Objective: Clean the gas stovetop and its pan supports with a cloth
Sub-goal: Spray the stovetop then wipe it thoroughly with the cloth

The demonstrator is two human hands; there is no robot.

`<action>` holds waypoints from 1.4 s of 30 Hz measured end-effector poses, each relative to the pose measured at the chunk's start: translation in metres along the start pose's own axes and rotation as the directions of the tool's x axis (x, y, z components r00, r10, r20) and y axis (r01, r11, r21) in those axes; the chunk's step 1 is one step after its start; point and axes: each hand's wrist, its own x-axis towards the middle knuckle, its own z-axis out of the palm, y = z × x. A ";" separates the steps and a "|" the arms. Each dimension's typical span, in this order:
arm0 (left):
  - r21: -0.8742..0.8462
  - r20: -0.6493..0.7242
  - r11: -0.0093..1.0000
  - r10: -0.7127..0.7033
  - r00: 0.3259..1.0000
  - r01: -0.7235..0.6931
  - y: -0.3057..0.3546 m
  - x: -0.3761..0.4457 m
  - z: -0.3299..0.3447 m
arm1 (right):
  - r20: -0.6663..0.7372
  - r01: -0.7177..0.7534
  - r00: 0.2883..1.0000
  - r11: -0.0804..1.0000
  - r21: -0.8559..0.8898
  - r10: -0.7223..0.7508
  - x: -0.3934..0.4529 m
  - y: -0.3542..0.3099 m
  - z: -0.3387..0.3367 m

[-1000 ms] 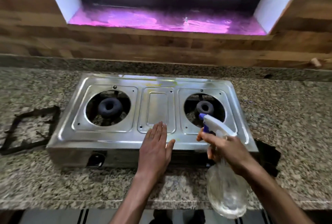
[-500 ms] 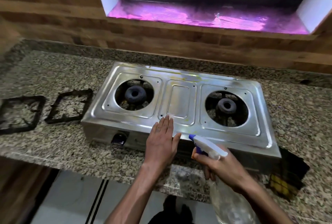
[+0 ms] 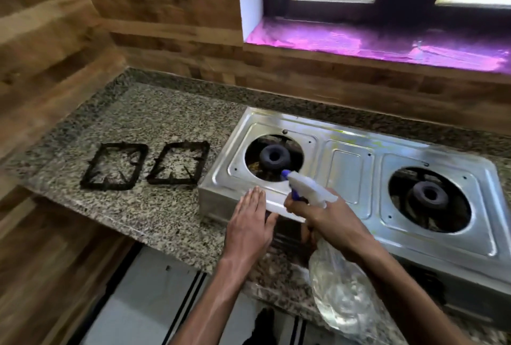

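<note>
Two black square pan supports, outer and inner: lying flat side by side on the speckled granite bench, left of the stove, apart from each other and from it. Gas stovetop: stainless steel, shiny, two-burner; long axis runs from near left to far right across the bench, back edge towards the wood-panelled wall. Left burner and right burner: dark rings, bare in round openings, no supports on them. Left hand: fingers straight and together, laid flat at the stove's front left edge, holding nothing. Spray bottle: clear body hanging down, white head with blue nozzle pointing up-left towards the left burner. Right hand: fingers wrapped round the bottle's neck and trigger, just beside the left hand. Window sill: purple-lit, above the wall.
</note>
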 end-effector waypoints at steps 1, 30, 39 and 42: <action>0.001 0.015 1.000 0.026 1.000 -0.026 -0.002 0.002 0.000 | -0.042 0.002 0.999 0.999 0.034 0.000 0.007 -0.004 0.000; -0.319 -0.102 0.662 0.688 0.719 -0.678 0.163 0.018 0.048 | -0.864 -0.015 0.397 0.943 0.332 0.310 -0.150 0.092 -0.123; -0.461 -0.175 0.433 0.811 0.558 -0.774 0.311 -0.043 0.058 | -0.978 0.027 0.003 0.977 0.210 0.210 -0.261 0.163 -0.245; -0.443 -0.102 0.428 0.849 0.519 -0.787 0.377 -0.066 0.092 | -0.976 -0.003 -0.034 0.976 0.216 0.216 -0.296 0.205 -0.303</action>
